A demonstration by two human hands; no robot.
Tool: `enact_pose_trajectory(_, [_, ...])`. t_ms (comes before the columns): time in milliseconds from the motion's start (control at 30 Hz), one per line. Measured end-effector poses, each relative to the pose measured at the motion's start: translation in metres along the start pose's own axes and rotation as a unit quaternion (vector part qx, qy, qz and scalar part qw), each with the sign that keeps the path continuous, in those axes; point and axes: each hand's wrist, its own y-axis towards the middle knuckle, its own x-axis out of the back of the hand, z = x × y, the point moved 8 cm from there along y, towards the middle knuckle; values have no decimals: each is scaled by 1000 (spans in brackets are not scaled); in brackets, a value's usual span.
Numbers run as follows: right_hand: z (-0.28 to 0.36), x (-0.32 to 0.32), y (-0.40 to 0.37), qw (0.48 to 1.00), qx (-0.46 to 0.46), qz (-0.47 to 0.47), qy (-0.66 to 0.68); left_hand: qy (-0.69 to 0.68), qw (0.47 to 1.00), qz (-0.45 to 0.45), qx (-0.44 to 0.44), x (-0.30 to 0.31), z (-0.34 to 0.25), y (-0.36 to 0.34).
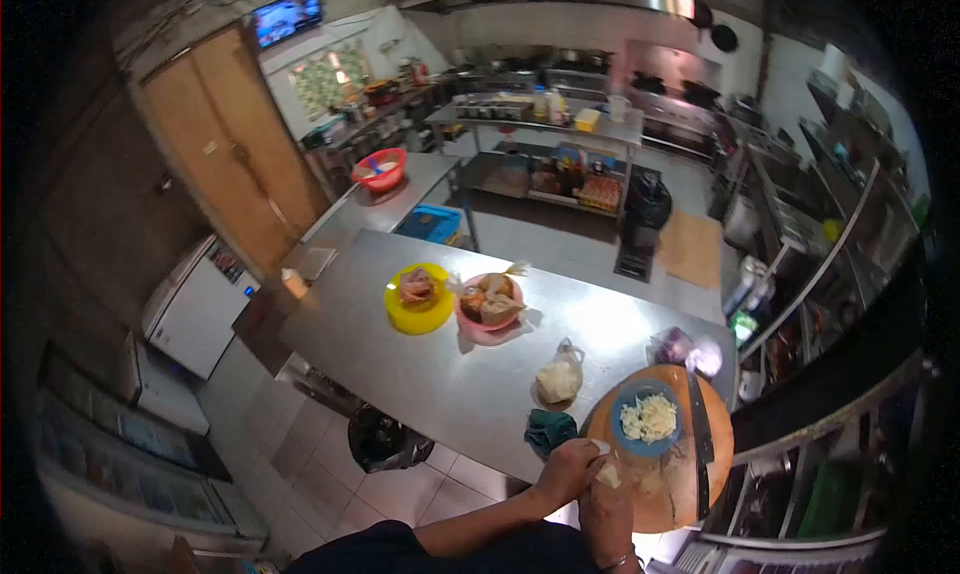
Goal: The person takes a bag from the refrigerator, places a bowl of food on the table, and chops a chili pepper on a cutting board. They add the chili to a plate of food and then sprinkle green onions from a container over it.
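Over the front left edge of the round wooden chopping board (655, 504), my left hand (572, 471) and my right hand (605, 519) are close together with fingers closed. Between them is a small pale piece (608, 474); its kind is too blurred to tell. A blue-grey plate (620, 436) on the board holds a heap of chopped pale pieces (652, 419). Right of the plate lies a large dark-bladed knife (704, 439). A crumpled dark green cloth (551, 430) is just beyond my left hand, and a knotted clear bag with pale contents (560, 379) stands behind it.
On the steel table (450, 374) are a yellow plate with pinkish meat (405, 319), a pink bowl with bagged food (490, 324) and a bag of purple onions (675, 346). A black-lined bin (385, 439) stands at the table's near side. Shelving (810, 464) borders the right.
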Motion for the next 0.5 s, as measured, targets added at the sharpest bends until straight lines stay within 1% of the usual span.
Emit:
enact_pose_trajectory(67, [-8, 28, -9, 994, 78, 9, -79, 25, 997, 79, 7, -40, -7, 3])
enact_pose_trajectory(100, [55, 4, 5, 994, 102, -24, -11, 103, 991, 83, 5, 34, 20, -8])
enact_pose_trajectory(167, [48, 53, -14, 983, 157, -96, 25, -38, 992, 86, 81, 20, 8, -22])
enact_pose_trajectory(200, [46, 89, -16, 982, 167, -90, 13, -82, 982, 119, 124, 15, -2, -24])
enact_pose_trajectory(233, [69, 136, -22, 957, 258, -133, 15, -81, 982, 110, 128, 21, -7, -31])
enact_pose_trajectory(267, [83, 164, -31, 921, 346, -176, 19, -70, 983, 135, 99, 22, -16, -37])
enact_pose_trajectory(300, [76, 160, -33, 919, 353, -175, 20, -59, 983, 161, 70, 19, -25, -42])
enact_pose_trajectory(333, [59, 138, -27, 944, 304, -77, 99, 1, 989, 143, 40, 20, -31, -47])
enact_pose_trajectory(367, [44, 113, -24, 953, 248, 24, 175, 4, 989, 140, 42, 17, -35, -52])
enact_pose_trajectory(400, [37, 106, -28, 951, 251, 26, 176, -36, 995, 85, 28, 23, -46, -55])
enact_pose_trajectory(433, [21, 97, -27, 952, 182, 51, 241, -76, 997, 31, 13, 30, -56, -58])
enact_pose_trajectory(467, [4, 86, -26, 944, 110, 77, 302, -75, 997, 28, 15, 30, -63, -61])
enact_pose_trajectory(500, [-11, 75, -26, 927, 37, 103, 359, -119, 991, 42, 39, 29, -67, -62])
